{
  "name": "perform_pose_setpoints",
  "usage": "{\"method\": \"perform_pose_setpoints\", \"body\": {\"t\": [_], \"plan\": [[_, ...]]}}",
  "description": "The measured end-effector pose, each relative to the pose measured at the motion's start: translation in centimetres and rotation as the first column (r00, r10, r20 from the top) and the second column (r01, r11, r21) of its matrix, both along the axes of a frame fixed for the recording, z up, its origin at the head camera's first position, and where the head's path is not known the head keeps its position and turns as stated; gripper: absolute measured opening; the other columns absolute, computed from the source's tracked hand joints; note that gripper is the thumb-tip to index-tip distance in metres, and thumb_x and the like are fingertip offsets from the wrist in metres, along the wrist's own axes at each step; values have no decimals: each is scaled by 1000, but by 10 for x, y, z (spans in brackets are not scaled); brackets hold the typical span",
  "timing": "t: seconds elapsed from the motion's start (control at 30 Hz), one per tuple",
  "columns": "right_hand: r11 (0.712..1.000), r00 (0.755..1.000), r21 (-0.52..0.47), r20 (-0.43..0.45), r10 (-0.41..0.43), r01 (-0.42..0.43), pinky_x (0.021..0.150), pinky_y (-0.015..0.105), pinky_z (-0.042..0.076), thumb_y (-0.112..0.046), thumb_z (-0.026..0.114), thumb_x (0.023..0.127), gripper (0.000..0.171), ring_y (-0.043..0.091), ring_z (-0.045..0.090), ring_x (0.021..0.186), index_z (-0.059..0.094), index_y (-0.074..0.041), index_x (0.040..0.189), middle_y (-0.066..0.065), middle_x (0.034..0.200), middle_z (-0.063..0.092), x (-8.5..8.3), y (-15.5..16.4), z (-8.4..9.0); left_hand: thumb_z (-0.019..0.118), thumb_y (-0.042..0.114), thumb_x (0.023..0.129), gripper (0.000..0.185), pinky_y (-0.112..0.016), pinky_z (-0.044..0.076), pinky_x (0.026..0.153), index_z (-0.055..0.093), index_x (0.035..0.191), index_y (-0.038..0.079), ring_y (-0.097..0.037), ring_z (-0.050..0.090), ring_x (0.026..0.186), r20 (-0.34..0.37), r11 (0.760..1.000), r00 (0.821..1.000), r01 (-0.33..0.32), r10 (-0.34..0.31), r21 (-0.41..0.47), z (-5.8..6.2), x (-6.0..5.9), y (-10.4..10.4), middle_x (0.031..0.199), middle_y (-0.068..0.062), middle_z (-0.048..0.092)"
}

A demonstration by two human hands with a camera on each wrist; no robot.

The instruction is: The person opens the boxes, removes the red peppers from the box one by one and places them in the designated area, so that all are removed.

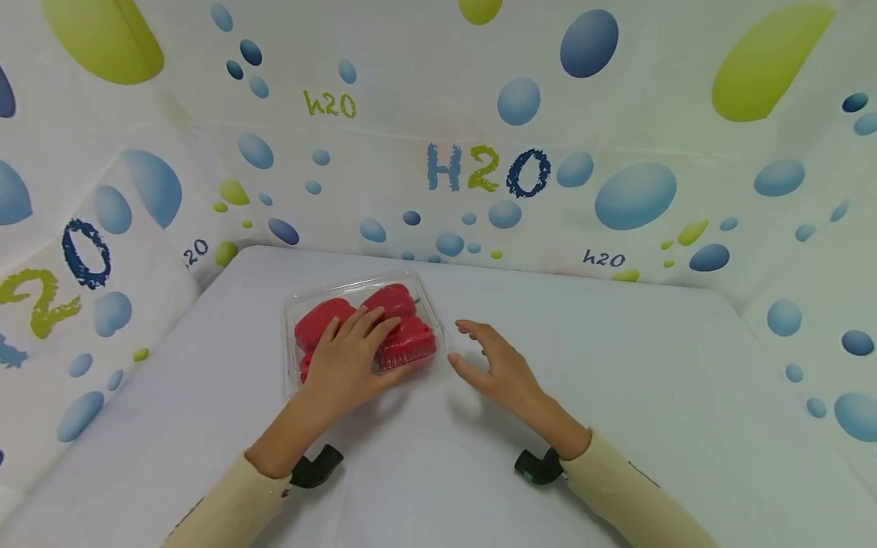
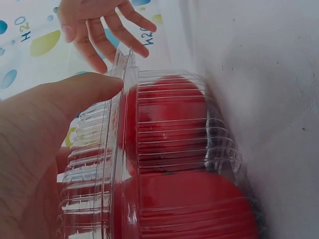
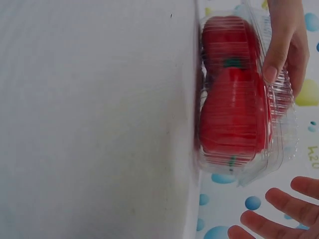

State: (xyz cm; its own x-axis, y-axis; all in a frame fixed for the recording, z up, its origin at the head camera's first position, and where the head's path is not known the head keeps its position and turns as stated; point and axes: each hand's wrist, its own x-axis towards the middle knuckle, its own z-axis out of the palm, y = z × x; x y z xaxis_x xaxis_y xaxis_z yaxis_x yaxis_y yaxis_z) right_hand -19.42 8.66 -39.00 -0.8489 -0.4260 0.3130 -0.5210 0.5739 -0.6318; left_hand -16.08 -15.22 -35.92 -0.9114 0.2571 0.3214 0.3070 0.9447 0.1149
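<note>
A clear plastic clamshell box (image 1: 336, 291) with red bell peppers (image 1: 322, 320) inside lies on the table, left of centre; its ribbed lid is closed down over them. My left hand (image 1: 349, 365) rests on the lid with fingers spread and straight. In the left wrist view its thumb (image 2: 94, 85) lies along the box's rim. Green stems (image 3: 233, 62) show through the wall in the right wrist view. My right hand (image 1: 503, 369) hovers just right of the box, fingers loosely bent and thumb apart, holding nothing.
White cloth covers the table (image 1: 582, 365). Behind and at both sides stands a white sheet (image 1: 425, 91) printed with blue and green drops and "H2O". Dark wrist devices (image 1: 318, 466) sit under both light sleeves (image 1: 637, 487).
</note>
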Motion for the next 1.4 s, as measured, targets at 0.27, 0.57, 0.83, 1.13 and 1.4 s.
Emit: {"method": "perform_pose_setpoints", "body": {"t": [0.27, 0.57, 0.83, 1.13, 1.4], "plan": [[993, 998, -113, 59, 26, -19, 85, 45, 50, -27, 63, 87, 46, 28, 55, 111, 48, -14, 130, 9, 123, 57, -4, 0, -5, 75, 49, 69, 75, -58, 32, 104, 51, 131, 15, -34, 40, 130, 1, 1000, 1000, -1, 1, 6, 1, 0, 0, 135, -12, 50], [984, 993, -174, 106, 46, -27, 81, 44, 51, -20, 63, 87, 42, 26, 58, 103, 51, -9, 126, 6, 113, 61, -7, -1, -9, 78, 46, 67, 72, -54, 39, 99, 56, 127, 13, -33, 47, 125, -41, 1000, 999, 15, -14, 18, 4, 2, -1, 130, -11, 55], [976, 986, -214, 153, 66, -32, 76, 34, 52, -18, 64, 87, 31, 25, 63, 93, 58, -10, 117, 7, 106, 64, -9, -5, -15, 79, 46, 67, 68, -52, 44, 95, 59, 123, 13, -32, 53, 119, -69, 999, 997, 27, -25, 33, 7, 4, -2, 125, -11, 59], [933, 959, -360, 265, 105, -2, 71, 35, 55, -11, 64, 87, 30, 34, 62, 91, 58, 1, 114, 19, 104, 63, -11, -10, -17, 80, 46, 66, 68, -51, 46, 93, 60, 122, 13, -32, 54, 117, -83, 999, 996, 31, -29, 24, 6, 4, -1, 124, -11, 60], [871, 902, -488, 400, 163, 59, 67, 36, 56, -3, 63, 86, 29, 33, 65, 85, 55, 7, 112, 25, 100, 60, -14, -15, -14, 81, 44, 65, 67, -51, 46, 93, 60, 121, 13, -32, 54, 116, -93, 999, 995, 37, -34, 32, 6, 3, 0, 123, -11, 60]]}}
